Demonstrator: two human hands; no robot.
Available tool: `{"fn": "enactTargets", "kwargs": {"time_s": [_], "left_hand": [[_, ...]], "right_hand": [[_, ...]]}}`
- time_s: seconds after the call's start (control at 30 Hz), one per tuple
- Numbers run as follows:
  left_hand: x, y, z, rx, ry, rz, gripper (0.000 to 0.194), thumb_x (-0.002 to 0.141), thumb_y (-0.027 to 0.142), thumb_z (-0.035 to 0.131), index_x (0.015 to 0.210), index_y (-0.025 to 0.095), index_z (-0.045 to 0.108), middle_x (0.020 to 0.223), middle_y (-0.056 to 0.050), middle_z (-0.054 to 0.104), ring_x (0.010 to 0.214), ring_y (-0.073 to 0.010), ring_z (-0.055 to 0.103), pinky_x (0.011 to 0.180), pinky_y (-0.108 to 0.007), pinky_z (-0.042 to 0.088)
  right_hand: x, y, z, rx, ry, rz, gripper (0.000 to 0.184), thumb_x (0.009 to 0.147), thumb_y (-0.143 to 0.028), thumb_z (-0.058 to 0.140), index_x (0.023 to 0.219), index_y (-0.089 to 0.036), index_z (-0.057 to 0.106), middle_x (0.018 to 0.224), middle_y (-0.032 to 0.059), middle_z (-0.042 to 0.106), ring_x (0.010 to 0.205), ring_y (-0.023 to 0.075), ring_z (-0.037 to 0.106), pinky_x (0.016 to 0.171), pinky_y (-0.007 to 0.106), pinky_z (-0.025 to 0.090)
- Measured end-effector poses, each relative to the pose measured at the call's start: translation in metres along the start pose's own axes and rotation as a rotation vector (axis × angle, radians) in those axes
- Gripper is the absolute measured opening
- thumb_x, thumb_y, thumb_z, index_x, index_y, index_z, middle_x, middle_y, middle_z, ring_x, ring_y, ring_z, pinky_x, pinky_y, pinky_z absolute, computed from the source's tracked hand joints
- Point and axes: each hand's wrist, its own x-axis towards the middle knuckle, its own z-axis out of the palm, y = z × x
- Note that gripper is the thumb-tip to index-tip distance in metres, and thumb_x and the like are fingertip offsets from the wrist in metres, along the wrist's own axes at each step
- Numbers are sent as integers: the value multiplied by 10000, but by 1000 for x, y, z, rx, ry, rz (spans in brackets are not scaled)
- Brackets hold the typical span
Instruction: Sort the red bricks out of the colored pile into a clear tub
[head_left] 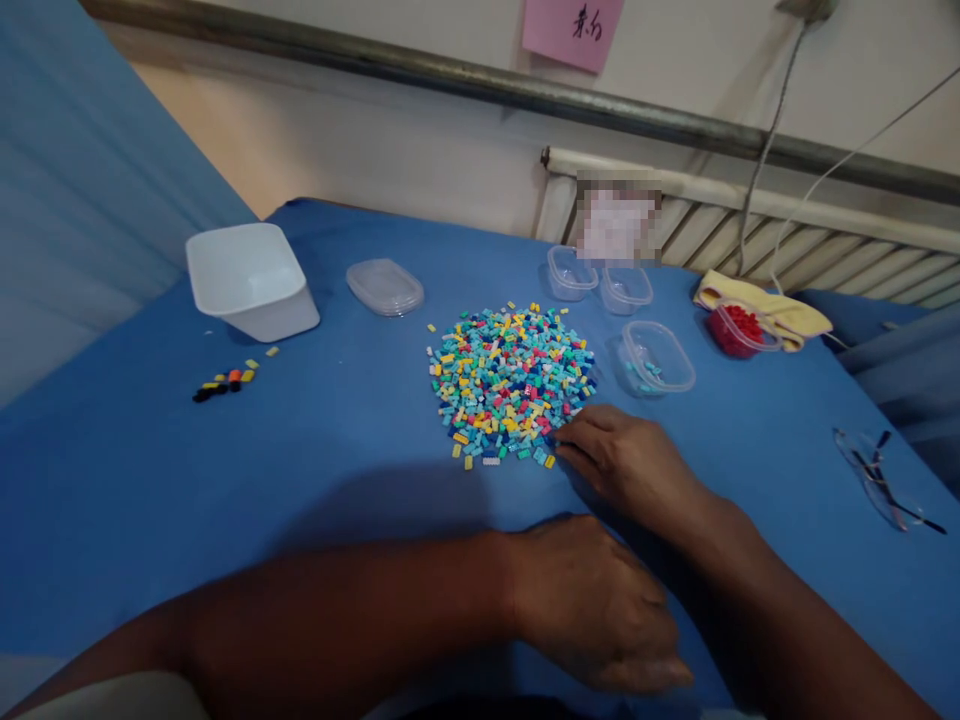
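Note:
A heap of small plastic toy bricks [510,375] in turquoise, yellow, pink, green, white and dark blue is spread on the blue cloth. At its near right edge, my right hand [626,460] has thumb and forefinger pinched together beside a dark blue brick; whether they grip a piece is too small to tell. My left hand [600,605] is curled closed over the cloth nearer to me, back of the hand up, and its fingers hide anything inside. Just beyond my right hand stands a clear plastic tub [660,360] with a few light turquoise bricks in it.
A white bin [251,280] stands at the left, with a small row of black, orange and yellow bricks [232,380] before it. Behind are a clear lid [385,287] and two clear tubs [626,290]. Right: a tub of red bricks [739,330], yellow cloth [795,318], eyeglasses [885,485].

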Motion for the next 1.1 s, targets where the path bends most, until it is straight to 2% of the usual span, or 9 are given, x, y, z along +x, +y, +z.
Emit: {"fn": "enactTargets", "kwargs": {"time_s": [0.33, 0.47, 0.67, 0.8, 0.97, 1.1], "left_hand": [[1, -3, 0, -32, -67, -6, 501, 1097, 546, 500, 733, 254, 680, 784, 0, 736, 611, -177, 588, 544, -403, 472], [1, -2, -1, -32, -59, -15, 503, 1097, 544, 508, 720, 251, 669, 791, 2, 740, 612, -167, 595, 529, -391, 454], [1, 2, -1, 29, 4, -9, 476, 1083, 529, 551, 717, 257, 686, 738, 23, 710, 611, -163, 601, 508, -384, 419], [-2, 2, -2, 34, 18, -5, 443, 1077, 522, 573, 751, 255, 710, 752, 24, 715, 618, -166, 597, 507, -381, 417], [-1, -1, 0, 15, 50, 44, 456, 1086, 487, 561, 727, 243, 701, 738, 15, 710, 594, -150, 581, 523, -362, 442], [2, -5, 4, 1, 86, 104, 478, 1087, 479, 560, 695, 240, 695, 693, 7, 701, 546, -138, 558, 524, -349, 454]], "right_hand": [[-1, -4, -2, -47, -55, 50, 197, 1123, -325, 625, 1195, -249, 792, 1072, 72, 801, 901, 224, 753, 703, 322, 533], [0, -6, -1, -58, -68, 52, 213, 1129, -248, 581, 1196, -232, 782, 1041, 75, 794, 878, 215, 745, 699, 315, 525], [-4, 2, -5, 181, 136, 19, 238, 1066, -146, 581, 1218, -222, 746, 1100, 90, 804, 981, 230, 761, 862, 354, 605], [-6, 5, -10, 229, 183, 27, 231, 1061, -137, 597, 1226, -213, 739, 1093, 102, 798, 992, 243, 762, 879, 387, 622], [-4, -5, -3, 307, 136, -92, 238, 1089, -164, 605, 1278, -234, 732, 1189, 95, 794, 1084, 237, 755, 930, 380, 631], [1, -11, 6, 298, 124, -168, 192, 1104, -199, 616, 1247, -231, 739, 1166, 87, 788, 1071, 235, 748, 921, 385, 632]]}}
